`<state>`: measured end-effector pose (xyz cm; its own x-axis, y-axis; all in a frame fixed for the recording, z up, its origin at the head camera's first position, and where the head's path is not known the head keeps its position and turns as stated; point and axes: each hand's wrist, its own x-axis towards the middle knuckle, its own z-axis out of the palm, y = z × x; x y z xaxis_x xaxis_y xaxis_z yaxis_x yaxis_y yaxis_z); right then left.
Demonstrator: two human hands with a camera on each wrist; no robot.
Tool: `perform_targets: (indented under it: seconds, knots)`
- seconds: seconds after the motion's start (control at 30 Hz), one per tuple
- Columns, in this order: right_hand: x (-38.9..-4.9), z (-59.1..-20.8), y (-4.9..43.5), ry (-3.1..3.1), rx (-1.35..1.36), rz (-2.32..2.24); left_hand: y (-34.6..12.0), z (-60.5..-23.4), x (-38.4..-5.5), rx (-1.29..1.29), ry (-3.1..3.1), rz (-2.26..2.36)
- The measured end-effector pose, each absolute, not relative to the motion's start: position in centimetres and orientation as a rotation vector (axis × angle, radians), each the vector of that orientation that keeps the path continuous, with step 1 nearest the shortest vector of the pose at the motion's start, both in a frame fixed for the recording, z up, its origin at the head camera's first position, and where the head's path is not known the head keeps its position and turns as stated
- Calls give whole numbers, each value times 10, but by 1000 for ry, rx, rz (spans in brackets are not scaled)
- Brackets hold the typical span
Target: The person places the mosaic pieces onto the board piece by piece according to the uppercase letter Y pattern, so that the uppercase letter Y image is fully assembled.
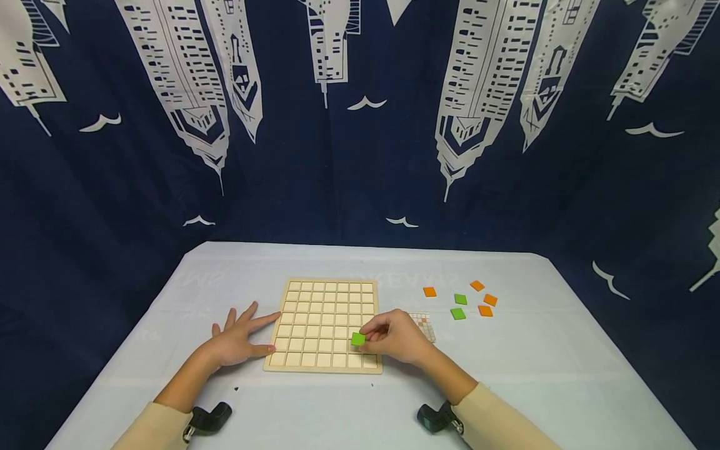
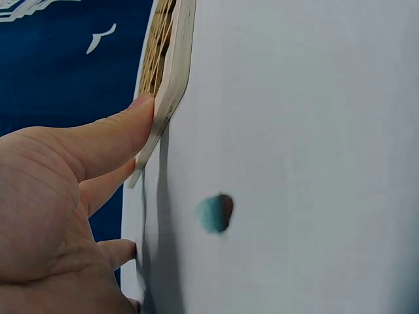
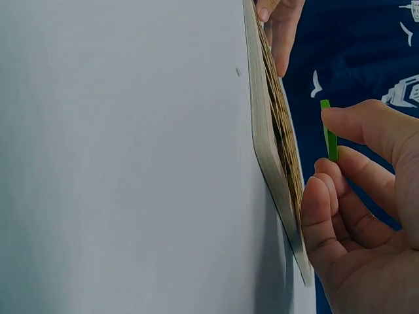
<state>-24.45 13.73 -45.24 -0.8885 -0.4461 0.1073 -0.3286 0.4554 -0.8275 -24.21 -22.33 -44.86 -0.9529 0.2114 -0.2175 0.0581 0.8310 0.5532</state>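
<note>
A pale wooden grid board (image 1: 315, 369) with rows of square recesses lies flat on the table. My right hand (image 1: 396, 337) pinches a green square tile (image 1: 357, 339) between thumb and index finger, above the board's lower right part. In the right wrist view the tile (image 3: 329, 131) is seen edge-on, apart from the board's surface. The left hand (image 1: 235, 340) is spread at the board's left side, its thumb and index fingertip touching the edge. From the left wrist, the thumb (image 2: 121, 140) presses against the board's rim (image 2: 173, 85).
Right of the board lie two green tiles (image 1: 458, 314) and several orange tiles (image 1: 485, 310). A small printed grid card (image 1: 424, 325) is partly hidden behind the right hand. Small dark specks (image 1: 236, 389) dot the white table (image 1: 315, 419). A dark patterned curtain (image 1: 337, 175) hangs behind.
</note>
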Motion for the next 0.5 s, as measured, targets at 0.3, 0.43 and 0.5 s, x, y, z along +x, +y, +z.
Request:
perform_targets:
  seconds: [0.3,0.43,0.5]
  knots:
    - [-250,-456,123,2560,-747,-1422,-222,-450,-242,204,2746,803]
    - [-251,-458,117,2541,-774,-1432,-222,-449,-242,204,2748,796]
    - [-252,-458,114,2537,-780,-1432,-221,-449,-242,206,2748,795]
